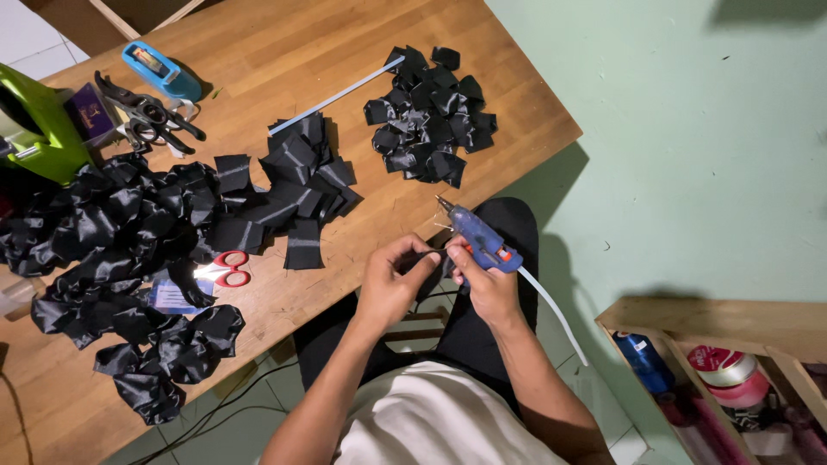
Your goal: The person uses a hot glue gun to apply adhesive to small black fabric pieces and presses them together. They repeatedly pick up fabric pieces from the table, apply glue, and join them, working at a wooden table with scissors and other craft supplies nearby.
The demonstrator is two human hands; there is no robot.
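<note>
My right hand (482, 280) grips a blue glue gun (479, 238) with an orange trigger, its nozzle pointing up and left and a white glue stick (556, 314) trailing from its back. My left hand (394, 277) pinches a small black ribbon piece (428, 257) just left of the gun, fingers closed on it, at the front edge of the wooden table (284, 52). Both hands meet over my lap. A heap of folded black ribbon petals (431, 116) lies on the table beyond the hands.
Flat black ribbon squares (297, 185) lie mid-table, with a long black ribbon tangle (112, 241) to the left. Red-handled scissors (228, 269), a blue tape dispenser (159, 71), black pliers (146, 112), a spare glue stick (336, 96) and a green machine (30, 129) are there too. A wooden crate (724, 319) holds spools at lower right.
</note>
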